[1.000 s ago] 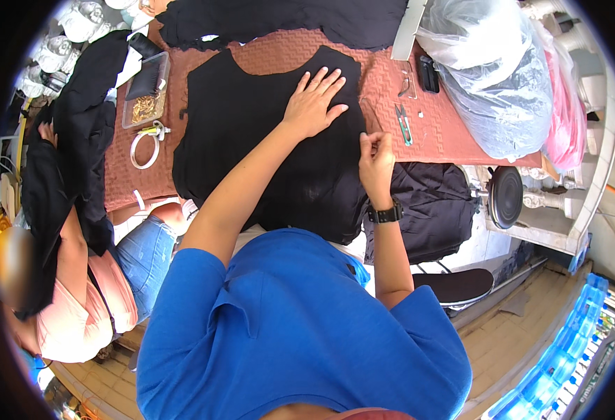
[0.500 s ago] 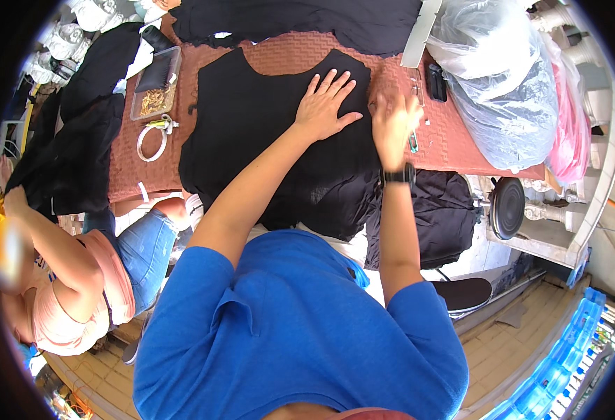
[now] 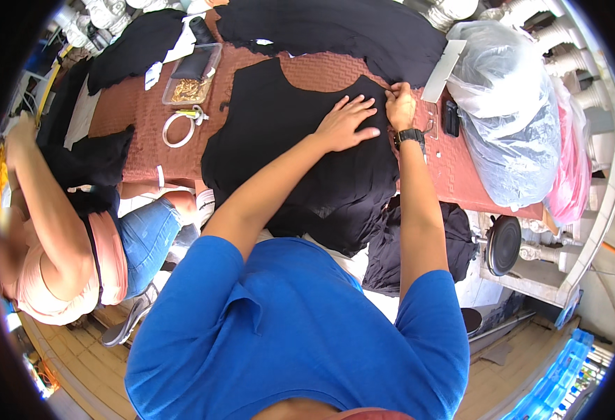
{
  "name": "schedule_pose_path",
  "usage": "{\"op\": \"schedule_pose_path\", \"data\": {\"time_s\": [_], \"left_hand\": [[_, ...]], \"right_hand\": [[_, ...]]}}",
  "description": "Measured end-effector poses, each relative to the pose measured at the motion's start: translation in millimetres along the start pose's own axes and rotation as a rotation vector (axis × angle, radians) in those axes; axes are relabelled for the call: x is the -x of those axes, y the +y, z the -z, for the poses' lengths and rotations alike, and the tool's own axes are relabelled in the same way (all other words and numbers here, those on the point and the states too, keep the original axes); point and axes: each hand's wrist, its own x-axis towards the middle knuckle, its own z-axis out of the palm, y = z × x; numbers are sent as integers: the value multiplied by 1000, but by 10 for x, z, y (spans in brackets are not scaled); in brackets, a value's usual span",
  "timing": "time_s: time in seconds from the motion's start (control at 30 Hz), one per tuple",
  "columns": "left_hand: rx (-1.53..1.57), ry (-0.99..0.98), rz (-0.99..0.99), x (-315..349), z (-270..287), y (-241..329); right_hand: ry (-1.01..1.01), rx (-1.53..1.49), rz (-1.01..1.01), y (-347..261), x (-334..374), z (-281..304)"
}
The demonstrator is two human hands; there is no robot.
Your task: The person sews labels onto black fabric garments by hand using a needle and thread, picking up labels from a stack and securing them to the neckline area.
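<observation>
A black cut garment piece (image 3: 286, 147) lies spread on the red-brown patterned table (image 3: 132, 119), its lower part hanging over the near edge. My left hand (image 3: 346, 122) presses flat on the cloth near its upper right, fingers spread. My right hand (image 3: 400, 105), with a dark watch on the wrist, pinches the cloth's upper right edge. A second large black cloth (image 3: 335, 31) lies along the far side of the table.
A clear tray of small golden parts (image 3: 192, 84), a white ring (image 3: 177, 129) and a small tool lie at the left. A full clear plastic bag (image 3: 507, 119) and a pink bag (image 3: 580, 168) stand right. Another person in a pink top (image 3: 55, 245) sits left.
My right hand has moved up the cloth's right edge toward the far corner. My left hand slid a little farther up. The view shifted, and the person at the left raised an arm.
</observation>
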Motion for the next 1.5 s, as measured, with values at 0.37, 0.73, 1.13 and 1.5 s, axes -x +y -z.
{"op": "schedule_pose_path", "data": {"time_s": [0.37, 0.73, 1.13, 1.5], "left_hand": [[-435, 299, 898, 227, 1639, -1493], [-617, 568, 408, -1, 1388, -1168], [-345, -60, 25, -264, -261, -203], [265, -229, 362, -861, 74, -554]], "right_hand": [[-46, 85, 383, -435, 207, -171], [-69, 195, 303, -525, 374, -256], [527, 490, -45, -494, -234, 636], [362, -620, -246, 130, -247, 710]]}}
